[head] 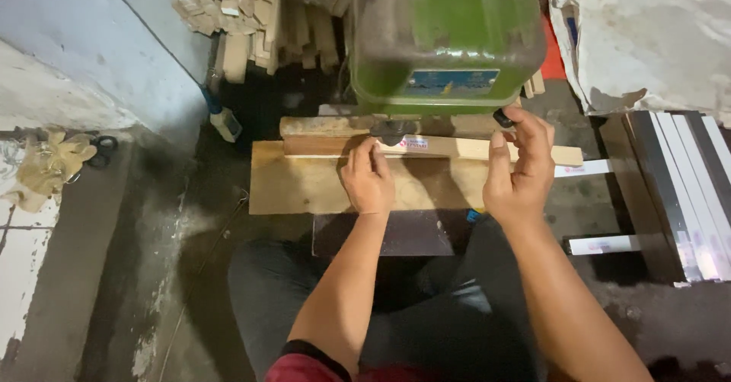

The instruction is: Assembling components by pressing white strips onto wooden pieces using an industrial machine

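Observation:
A narrow wooden strip (457, 149) lies across a plywood work board (297, 188) under a green machine (445, 35). My left hand (368, 178) rests on the board with its fingertips pressing the strip just below the machine's dark head (392, 131). My right hand (520, 167) is raised at the machine's right side, fingers curled around a small black knob (503, 117). My legs in dark trousers are folded under the board.
A stack of cut wood pieces (244, 16) stands at the back left. Long white and dark strips (678, 191) lie on the right, with a grey sack (647, 43) behind them. Cloth gloves (49, 165) and a brush (222, 119) lie left.

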